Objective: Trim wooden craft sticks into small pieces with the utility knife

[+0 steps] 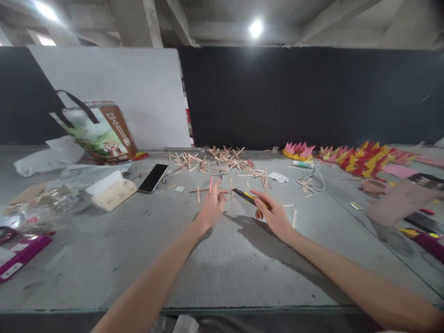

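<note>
My right hand (272, 212) is wrapped round a yellow and black utility knife (250, 197), its dark tip pointing left and away from me. Just left of that tip a thin wooden stick (231, 189) stands out lengthwise on the grey table. My left hand (212, 205) hovers low over the table beside this stick, fingers partly spread. By its fingertips is a slim pink stick (210, 184); whether the hand grips it is unclear. Two crossed wooden sticks (198, 194) lie to its left. Beyond both hands lies a loose pile of wooden sticks (225, 159).
A black phone (153, 178), a printed bag (100, 132) and plastic packets (52, 203) occupy the left. Pink and yellow paper crowns (299, 151), a white cable (318, 178) and a tumbler (398, 199) lie right. A dark partition (305, 97) stands behind.
</note>
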`<action>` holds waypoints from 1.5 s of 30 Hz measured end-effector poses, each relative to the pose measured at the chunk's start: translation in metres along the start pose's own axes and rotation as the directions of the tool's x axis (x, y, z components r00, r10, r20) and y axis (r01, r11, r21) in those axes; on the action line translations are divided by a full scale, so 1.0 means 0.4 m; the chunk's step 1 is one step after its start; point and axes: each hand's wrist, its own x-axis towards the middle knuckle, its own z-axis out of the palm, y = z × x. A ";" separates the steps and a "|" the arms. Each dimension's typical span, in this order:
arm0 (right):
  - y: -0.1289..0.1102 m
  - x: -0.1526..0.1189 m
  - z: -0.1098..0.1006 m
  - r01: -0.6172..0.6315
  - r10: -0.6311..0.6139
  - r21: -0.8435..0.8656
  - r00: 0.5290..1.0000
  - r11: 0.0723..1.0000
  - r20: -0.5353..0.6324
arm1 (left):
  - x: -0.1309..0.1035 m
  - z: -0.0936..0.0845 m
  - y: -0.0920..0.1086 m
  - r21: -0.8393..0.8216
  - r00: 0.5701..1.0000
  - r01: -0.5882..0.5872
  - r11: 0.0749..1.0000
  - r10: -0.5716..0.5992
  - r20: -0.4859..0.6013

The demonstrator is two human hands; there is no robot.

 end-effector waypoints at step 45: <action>-0.033 -0.056 0.038 0.056 -0.044 -0.102 0.992 0.993 0.116 | -0.041 0.002 0.068 0.259 0.974 -0.040 0.965 -0.020 0.227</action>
